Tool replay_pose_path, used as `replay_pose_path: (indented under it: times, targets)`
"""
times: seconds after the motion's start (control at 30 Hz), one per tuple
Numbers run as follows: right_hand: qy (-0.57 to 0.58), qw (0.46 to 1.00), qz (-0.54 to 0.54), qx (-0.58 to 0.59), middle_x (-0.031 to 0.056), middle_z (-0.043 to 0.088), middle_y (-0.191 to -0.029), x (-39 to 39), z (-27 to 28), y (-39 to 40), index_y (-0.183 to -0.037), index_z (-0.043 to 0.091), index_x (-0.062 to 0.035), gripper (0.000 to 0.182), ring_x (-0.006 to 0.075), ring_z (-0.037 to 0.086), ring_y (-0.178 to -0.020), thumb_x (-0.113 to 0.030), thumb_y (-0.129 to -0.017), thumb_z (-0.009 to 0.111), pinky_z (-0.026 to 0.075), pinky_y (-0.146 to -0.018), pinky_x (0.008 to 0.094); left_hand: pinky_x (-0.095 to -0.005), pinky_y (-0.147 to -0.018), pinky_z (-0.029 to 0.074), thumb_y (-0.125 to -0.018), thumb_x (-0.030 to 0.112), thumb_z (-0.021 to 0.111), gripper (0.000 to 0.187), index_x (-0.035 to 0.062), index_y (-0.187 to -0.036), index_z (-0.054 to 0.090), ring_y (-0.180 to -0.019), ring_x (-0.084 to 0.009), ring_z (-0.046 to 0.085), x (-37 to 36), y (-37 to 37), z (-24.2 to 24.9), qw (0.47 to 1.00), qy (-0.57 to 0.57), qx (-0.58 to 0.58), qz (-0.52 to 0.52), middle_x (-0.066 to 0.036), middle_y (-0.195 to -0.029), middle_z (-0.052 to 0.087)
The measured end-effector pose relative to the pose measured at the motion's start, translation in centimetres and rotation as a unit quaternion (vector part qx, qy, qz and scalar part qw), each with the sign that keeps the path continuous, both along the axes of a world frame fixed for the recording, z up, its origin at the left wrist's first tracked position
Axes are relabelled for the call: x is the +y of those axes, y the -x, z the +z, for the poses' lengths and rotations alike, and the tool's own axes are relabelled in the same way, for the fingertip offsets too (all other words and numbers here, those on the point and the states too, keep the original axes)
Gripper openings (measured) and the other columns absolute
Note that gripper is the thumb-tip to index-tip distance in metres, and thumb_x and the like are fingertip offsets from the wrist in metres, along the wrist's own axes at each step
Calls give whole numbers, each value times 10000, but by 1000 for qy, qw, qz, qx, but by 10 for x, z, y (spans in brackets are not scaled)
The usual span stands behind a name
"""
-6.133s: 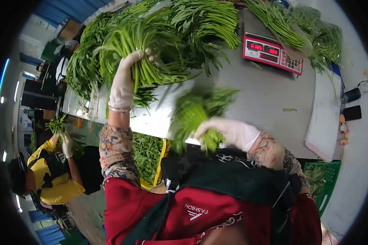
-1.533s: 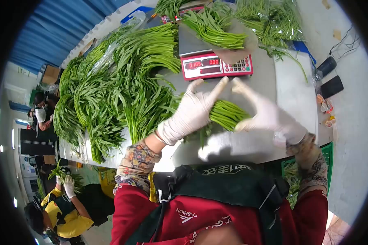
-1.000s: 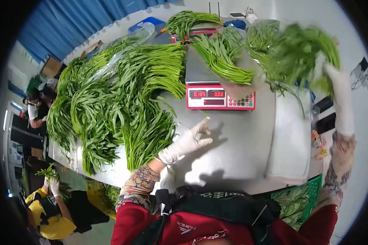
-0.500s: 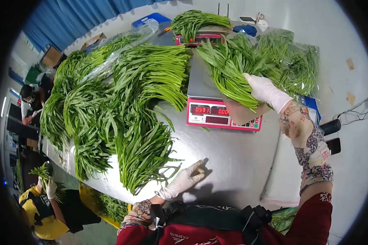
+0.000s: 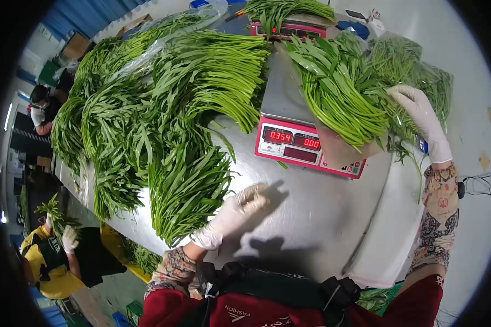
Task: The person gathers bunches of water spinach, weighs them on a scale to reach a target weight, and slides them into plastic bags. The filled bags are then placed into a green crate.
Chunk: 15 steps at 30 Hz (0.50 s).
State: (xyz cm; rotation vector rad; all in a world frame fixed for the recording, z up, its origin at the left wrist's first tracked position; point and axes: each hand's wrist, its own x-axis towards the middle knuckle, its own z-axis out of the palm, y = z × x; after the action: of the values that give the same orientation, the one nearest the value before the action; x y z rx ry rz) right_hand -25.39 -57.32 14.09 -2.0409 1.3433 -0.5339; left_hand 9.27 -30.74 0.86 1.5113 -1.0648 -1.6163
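Bunch of long-stemmed greens [image 5: 341,101], leafy, bright, lying slantwise on a red-fronted scale [image 5: 289,145], stem ends toward the near side

So we're seeing a red 0.354 in the left window [image 5: 278,135] of the nearer scale [image 5: 289,109], and we're getting 0.00 in the right window [image 5: 306,143]. We're also reading FASHION on the red top [image 5: 235,314]. White lettering on the dark apron [image 5: 267,286] is getting cut off, and print on the co-worker's apron [image 5: 46,253] is coming out too small for us

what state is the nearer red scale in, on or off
On: the nearer red scale shows glowing red digits, reading 0.354 and 0.00.
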Motion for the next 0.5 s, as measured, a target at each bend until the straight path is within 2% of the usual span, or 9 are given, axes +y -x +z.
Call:
replay_pose_path:
  times: [0.03, 0.1, 0.13, 0.23, 0.33, 0.43, 0.5]
  targets:
    - [-34, 999, -3, -35, 74, 649, -971, -9, -10, 9, -1079, 617, 23, 323, 132, 587, -906, -224, -875, 573, 449, -855, 262, -224, -788, 455, -943, 198, 546, 412, 32, -1314, 479, -838, -71, 567, -10, -1, 6, 999, 31, -6, 12, -27, -954, 665]
    - [-99, 989, -10, -107, 53, 650, -939, -22, -34, 20, -1028, 634, 26, 309, 113, 585, -886, -243, -891, 567, 450, -833, 247, -220, -747, 453, -948, 205, 526, 401, 19, -1301, 487, -836, -69, 577, -30, -9, 17, 999, 18, -25, 13, -30, -944, 669]
    - [-87, 991, -26, -96, 48, 649, -943, -21, -35, 15, -1006, 641, 26, 301, 99, 579, -887, -242, -897, 556, 445, -819, 237, -216, -713, 443, -951, 212, 506, 392, 11, -1287, 497, -833, -69, 587, -38, -7, 19, 998, 57, 0, 35, -33, -939, 669]
    - [-67, 994, 18, -87, 48, 653, -845, -31, -45, 10, -923, 670, 12, 284, 100, 590, -837, -248, -881, 563, 451, -772, 233, -220, -710, 439, -957, 268, 514, 406, 11, -1271, 515, -815, -82, 592, -64, -10, 24, 994, 97, 0, 51, -44, -924, 664]
    - [-161, 983, 50, 70, 63, 667, -773, -44, -38, 2, -879, 693, 11, 289, 119, 607, -775, -251, -852, 573, 463, -729, 247, -244, -748, 444, -957, 331, 489, 422, 31, -1250, 535, -865, -103, 598, -88, -5, 33, 993, 107, -28, 49, -45, -947, 665]
    - [-134, 983, 77, 100, 93, 682, -756, -55, -53, -9, -873, 698, 13, 287, 143, 614, -714, -245, -820, 584, 470, -693, 277, -270, -794, 454, -949, 404, 479, 465, 48, -1242, 542, -901, -127, 602, -121, 10, 35, 993, 114, -17, 25, -60, -1013, 652]
    - [-60, 993, 52, 87, 115, 692, -815, -71, -74, -9, -936, 685, 6, 287, 174, 618, -701, -232, -811, 586, 476, -689, 301, -279, -811, 458, -948, 420, 478, 480, 44, -1240, 539, -909, -136, 604, -145, 23, 36, 994, 105, 25, 21, -70, -1046, 643]
